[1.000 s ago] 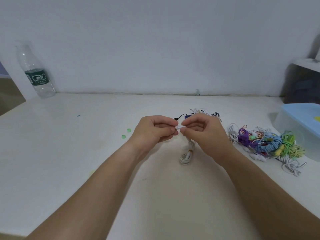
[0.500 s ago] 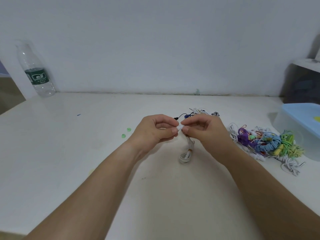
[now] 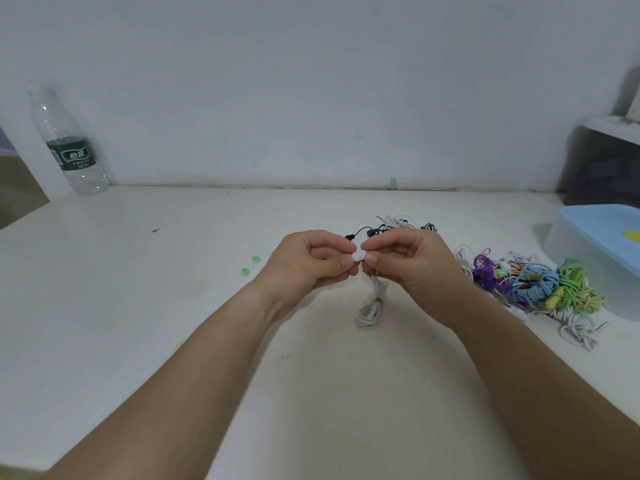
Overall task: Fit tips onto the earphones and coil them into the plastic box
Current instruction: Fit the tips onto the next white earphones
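White earbud (image 3: 358,255): pinched by left hand (image 3: 311,265) and right hand (image 3: 415,268) together, well left of plastic box (image 3: 595,251); its bundled cable (image 3: 370,310) reaches desk (image 3: 173,306); coloured earphone pile (image 3: 540,285) just left of box

plain pale wall (image 3: 311,81) behind a white table (image 3: 138,306).

The only writing you can read sits on the clear plastic water bottle (image 3: 69,133) standing at your far left against the wall. Its dark green wrap-around label (image 3: 71,157) carries two large white Chinese characters, which look like 怡寶. Beneath them run finer white lines, too small to make out. At your far right, the pale blue lid (image 3: 595,226) of the translucent plastic box (image 3: 581,271) bears a yellow patch (image 3: 632,236) — cut by the frame edge, with nothing legible on it.
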